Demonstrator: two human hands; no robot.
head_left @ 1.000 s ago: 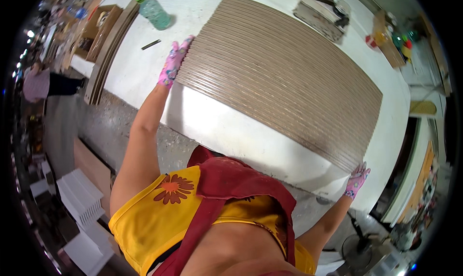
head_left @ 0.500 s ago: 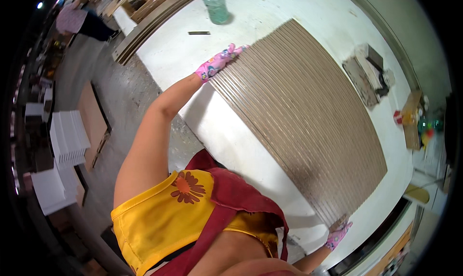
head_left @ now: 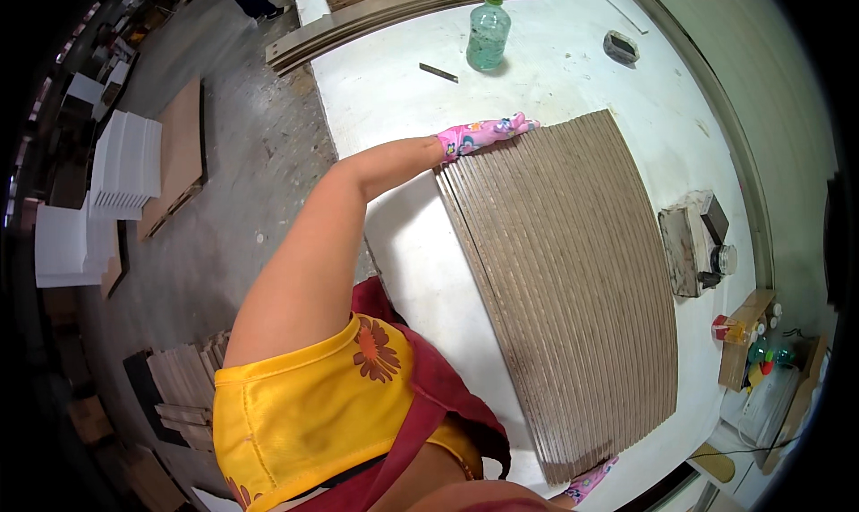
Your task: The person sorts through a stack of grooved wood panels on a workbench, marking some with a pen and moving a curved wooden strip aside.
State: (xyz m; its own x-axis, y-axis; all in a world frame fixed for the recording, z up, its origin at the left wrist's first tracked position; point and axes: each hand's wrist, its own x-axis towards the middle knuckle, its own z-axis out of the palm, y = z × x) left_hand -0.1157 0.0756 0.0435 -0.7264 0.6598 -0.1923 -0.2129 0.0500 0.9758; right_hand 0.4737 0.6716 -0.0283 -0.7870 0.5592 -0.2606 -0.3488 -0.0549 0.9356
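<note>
While the left hand (head_left: 485,137), fingers straight, touches one end of the brown strips (head_left: 573,279), the right hand (head_left: 591,482), grip too hidden to tell, is at the other.

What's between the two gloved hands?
A row of brown strips lies between the left hand and the right hand, in the head view.

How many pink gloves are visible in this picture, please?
2: one on the left hand, at the upper end of the brown strips; one on the right hand, at their lower end, partly hidden.
</note>
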